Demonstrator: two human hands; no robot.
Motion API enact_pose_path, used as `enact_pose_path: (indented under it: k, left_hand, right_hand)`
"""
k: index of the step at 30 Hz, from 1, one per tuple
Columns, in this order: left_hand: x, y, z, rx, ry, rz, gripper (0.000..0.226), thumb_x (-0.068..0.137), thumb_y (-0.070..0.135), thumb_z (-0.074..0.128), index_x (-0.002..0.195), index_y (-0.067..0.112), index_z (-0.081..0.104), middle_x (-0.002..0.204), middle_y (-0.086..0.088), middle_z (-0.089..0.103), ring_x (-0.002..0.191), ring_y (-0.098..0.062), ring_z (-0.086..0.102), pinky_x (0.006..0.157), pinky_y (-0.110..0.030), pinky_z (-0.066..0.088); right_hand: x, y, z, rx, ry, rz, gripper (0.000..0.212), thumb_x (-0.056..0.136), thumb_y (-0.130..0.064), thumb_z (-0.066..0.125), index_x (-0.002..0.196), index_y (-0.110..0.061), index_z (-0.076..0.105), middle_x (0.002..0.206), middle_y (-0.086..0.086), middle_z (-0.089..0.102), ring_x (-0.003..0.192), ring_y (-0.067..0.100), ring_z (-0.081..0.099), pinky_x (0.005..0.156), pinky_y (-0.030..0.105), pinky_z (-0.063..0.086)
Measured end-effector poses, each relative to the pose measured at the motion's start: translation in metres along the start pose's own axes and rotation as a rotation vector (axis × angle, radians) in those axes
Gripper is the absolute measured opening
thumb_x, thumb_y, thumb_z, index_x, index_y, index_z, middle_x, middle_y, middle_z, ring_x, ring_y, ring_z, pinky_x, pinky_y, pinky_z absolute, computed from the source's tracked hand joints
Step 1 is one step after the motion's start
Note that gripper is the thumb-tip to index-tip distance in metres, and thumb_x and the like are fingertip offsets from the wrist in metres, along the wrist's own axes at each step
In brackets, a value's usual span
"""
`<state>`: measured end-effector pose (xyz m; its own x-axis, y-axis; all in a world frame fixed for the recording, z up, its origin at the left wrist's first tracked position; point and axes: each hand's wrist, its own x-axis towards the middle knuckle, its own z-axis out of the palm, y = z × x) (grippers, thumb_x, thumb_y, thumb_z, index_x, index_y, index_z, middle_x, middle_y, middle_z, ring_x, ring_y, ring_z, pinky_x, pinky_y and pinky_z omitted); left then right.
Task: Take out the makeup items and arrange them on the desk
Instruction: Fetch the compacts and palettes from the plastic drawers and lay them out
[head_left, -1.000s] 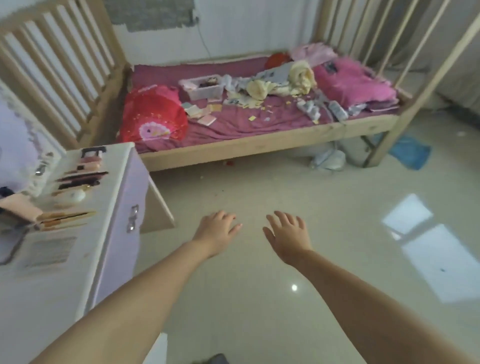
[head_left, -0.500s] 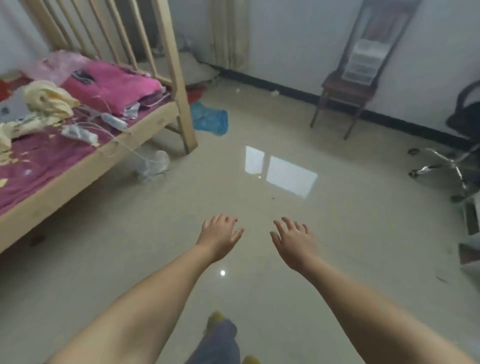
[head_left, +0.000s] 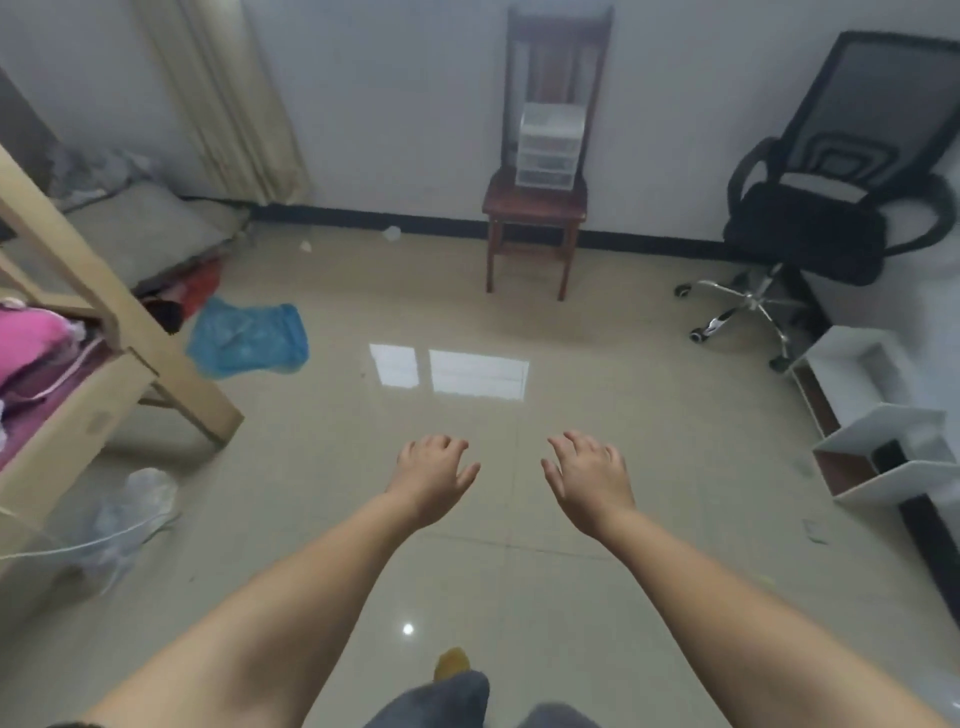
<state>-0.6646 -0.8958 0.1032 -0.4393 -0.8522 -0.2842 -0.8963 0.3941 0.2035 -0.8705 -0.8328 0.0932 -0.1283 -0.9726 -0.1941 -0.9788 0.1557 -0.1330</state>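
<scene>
With your left hand (head_left: 434, 475) and right hand (head_left: 589, 480) both relaxed and empty, head toward twelve o'clock for the clear plastic drawer box (head_left: 548, 148) on the dark wooden chair (head_left: 535, 200), which probably holds the makeup.

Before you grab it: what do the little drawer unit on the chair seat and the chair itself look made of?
The drawer unit looks like clear or frosted plastic: pale, see-through stacked drawer fronts. The chair looks like dark reddish varnished wood, with slight sheen on seat and slatted back. Both hands hold nothing.
</scene>
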Motion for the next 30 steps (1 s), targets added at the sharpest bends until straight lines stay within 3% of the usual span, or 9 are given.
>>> enact_pose_path:
  k: [5,12,25,30]
  left_hand:
    - [0.110,-0.011,-0.039,0.036,-0.036,0.070,0.047,0.098,0.047,0.031,0.134,0.018,0.042,0.134,-0.004,0.048,0.127,-0.023,0.040,0.106,-0.036,0.026]
    - [0.297,-0.004,-0.083,0.071,-0.018,0.149,0.047,0.098,0.047,0.030,0.133,0.019,0.042,0.132,-0.004,0.049,0.125,-0.022,0.041,0.105,-0.035,0.027]
    - [0.618,-0.013,-0.180,-0.005,0.025,0.054,0.043,0.098,0.045,0.033,0.129,0.019,0.046,0.131,-0.002,0.050,0.124,-0.021,0.042,0.106,-0.035,0.027]
    - [0.757,-0.034,-0.215,0.041,0.032,0.086,0.042,0.098,0.045,0.033,0.127,0.019,0.047,0.127,-0.003,0.052,0.122,-0.023,0.044,0.103,-0.035,0.029]
  right_hand:
    - [0.093,0.018,-0.024,0.019,0.012,0.084,0.052,0.096,-0.048,0.016,0.137,-0.023,0.038,0.146,0.002,0.038,0.132,0.021,0.036,0.107,0.038,0.025]
    - [0.259,0.075,-0.052,0.040,0.001,0.147,0.044,0.100,-0.042,0.026,0.139,-0.024,0.035,0.145,0.000,0.037,0.132,0.020,0.036,0.109,0.038,0.023]
    - [0.593,0.162,-0.131,0.024,-0.052,0.057,0.043,0.101,-0.041,0.025,0.138,-0.023,0.035,0.143,-0.002,0.038,0.133,0.020,0.034,0.111,0.040,0.021]
    - [0.729,0.181,-0.145,0.023,-0.038,0.125,0.042,0.100,-0.042,0.026,0.136,-0.024,0.036,0.140,-0.003,0.041,0.130,0.019,0.038,0.109,0.038,0.023]
